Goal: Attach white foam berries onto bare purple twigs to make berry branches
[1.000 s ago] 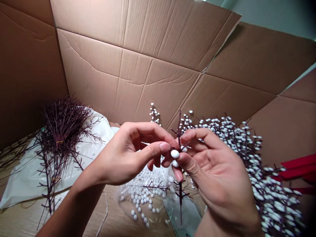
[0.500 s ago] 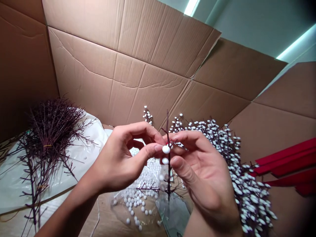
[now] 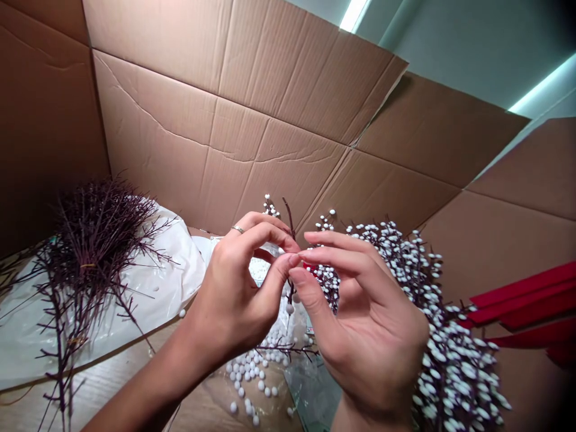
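Observation:
My left hand (image 3: 234, 294), a ring on one finger, and my right hand (image 3: 369, 324) meet fingertip to fingertip around a thin dark twig (image 3: 287, 216). The twig stands nearly upright between them, its bare tip poking out above the fingers. Below the fingers a white bead (image 3: 290, 309) sits on it. Both hands pinch the twig with thumb and forefinger; whatever lies between the fingertips is hidden. Underneath the hands, loose white beads (image 3: 256, 372) lie in a clear plastic bag.
A bundle of bare dark twigs (image 3: 90, 240) rests on white plastic sheet (image 3: 157, 288) at the left. A heap of bead-covered branches (image 3: 432, 312) lies at the right, red strips (image 3: 517, 300) beyond it. Cardboard walls (image 3: 225, 138) surround the wooden surface (image 3: 112, 384).
The white bead held at my left thumb tip is no longer visible. Both hands have risen and closed tighter on the twig, which now leans slightly left.

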{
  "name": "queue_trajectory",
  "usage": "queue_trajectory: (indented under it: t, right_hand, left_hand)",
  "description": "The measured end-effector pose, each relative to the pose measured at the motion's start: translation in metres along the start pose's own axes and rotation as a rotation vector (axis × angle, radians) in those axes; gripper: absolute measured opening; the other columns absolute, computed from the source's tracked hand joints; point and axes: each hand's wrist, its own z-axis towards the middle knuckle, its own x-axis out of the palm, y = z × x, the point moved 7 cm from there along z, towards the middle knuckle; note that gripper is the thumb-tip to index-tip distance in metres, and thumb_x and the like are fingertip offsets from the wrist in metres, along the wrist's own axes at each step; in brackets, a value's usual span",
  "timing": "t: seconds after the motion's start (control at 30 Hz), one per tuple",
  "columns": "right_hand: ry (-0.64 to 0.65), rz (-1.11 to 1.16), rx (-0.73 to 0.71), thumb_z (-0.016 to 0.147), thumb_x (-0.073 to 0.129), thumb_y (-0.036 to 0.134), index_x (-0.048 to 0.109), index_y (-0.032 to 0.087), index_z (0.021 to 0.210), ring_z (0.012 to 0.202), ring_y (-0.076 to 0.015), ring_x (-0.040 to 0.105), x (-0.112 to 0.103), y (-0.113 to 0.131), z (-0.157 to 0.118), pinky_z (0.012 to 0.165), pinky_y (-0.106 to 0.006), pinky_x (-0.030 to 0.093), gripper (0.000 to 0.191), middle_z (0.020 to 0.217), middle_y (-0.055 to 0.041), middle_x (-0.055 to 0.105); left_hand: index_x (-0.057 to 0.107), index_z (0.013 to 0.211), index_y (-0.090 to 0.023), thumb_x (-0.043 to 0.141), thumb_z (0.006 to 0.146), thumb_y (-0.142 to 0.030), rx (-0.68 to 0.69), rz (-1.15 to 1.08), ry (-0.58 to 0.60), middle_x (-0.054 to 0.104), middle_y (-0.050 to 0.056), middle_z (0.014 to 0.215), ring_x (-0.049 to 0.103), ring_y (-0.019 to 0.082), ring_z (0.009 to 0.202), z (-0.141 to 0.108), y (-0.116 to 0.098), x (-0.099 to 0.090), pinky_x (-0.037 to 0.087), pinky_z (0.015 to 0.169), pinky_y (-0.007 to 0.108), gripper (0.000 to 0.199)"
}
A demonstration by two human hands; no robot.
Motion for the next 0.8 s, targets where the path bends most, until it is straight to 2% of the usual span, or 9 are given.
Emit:
queue_trajectory:
  t: [0.2, 0.27, 0.37, 0.57, 0.8]
  right_hand:
    - [0.051, 0.103, 0.203, 0.087, 0.076, 0.016, 0.066, 0.027, 0.113, 0.103, -0.0218, 0.069, 0.001, -0.017, -0.006, 0.088, -0.037, 0.059, 0.029, 0.113, -0.0040, 0.068]
    - [0.092, 0.094, 0.239, 0.089, 0.074, 0.017, 0.067, 0.025, 0.108, 0.101, -0.0210, 0.069, 0.003, -0.022, -0.007, 0.084, -0.034, 0.059, 0.022, 0.110, -0.0042, 0.069]
    - [0.106, 0.095, 0.222, 0.091, 0.071, 0.016, 0.069, 0.023, 0.097, 0.104, -0.0207, 0.068, 0.005, -0.024, -0.005, 0.089, -0.034, 0.058, 0.010, 0.108, -0.0047, 0.068]
    - [0.078, 0.123, 0.275, 0.090, 0.071, 0.016, 0.070, 0.023, 0.097, 0.108, -0.0213, 0.068, 0.008, -0.029, -0.004, 0.087, -0.033, 0.057, 0.010, 0.110, -0.0052, 0.070]
    - [-0.062, 0.104, 0.296, 0.089, 0.072, 0.017, 0.073, 0.021, 0.095, 0.096, -0.0215, 0.072, 0.007, -0.028, -0.008, 0.084, -0.035, 0.059, 0.007, 0.102, -0.0062, 0.073]
  left_hand:
    - [0.066, 0.090, -0.018, 0.064, 0.093, -0.013, -0.033, -0.013, -0.020, 0.064, 0.007, 0.100, 0.065, 0.018, 0.093, -0.001, 0.002, 0.000, 0.057, 0.079, 0.029, 0.006]
    - [0.067, 0.090, -0.018, 0.065, 0.092, -0.013, -0.052, -0.012, -0.029, 0.064, 0.006, 0.098, 0.064, 0.017, 0.090, 0.000, 0.004, -0.002, 0.057, 0.078, 0.028, 0.006]
    - [0.067, 0.089, -0.018, 0.067, 0.091, -0.013, -0.077, -0.017, -0.025, 0.065, 0.005, 0.096, 0.065, 0.016, 0.088, -0.001, 0.005, -0.001, 0.056, 0.075, 0.026, 0.005]
    - [0.070, 0.089, -0.017, 0.070, 0.089, -0.015, -0.097, -0.024, -0.068, 0.067, 0.006, 0.099, 0.067, 0.017, 0.089, -0.004, 0.007, 0.001, 0.057, 0.076, 0.027, 0.003]
    - [0.070, 0.089, -0.017, 0.072, 0.088, -0.014, -0.107, -0.058, -0.106, 0.065, 0.006, 0.102, 0.066, 0.016, 0.092, -0.004, 0.008, 0.003, 0.058, 0.078, 0.026, 0.004]
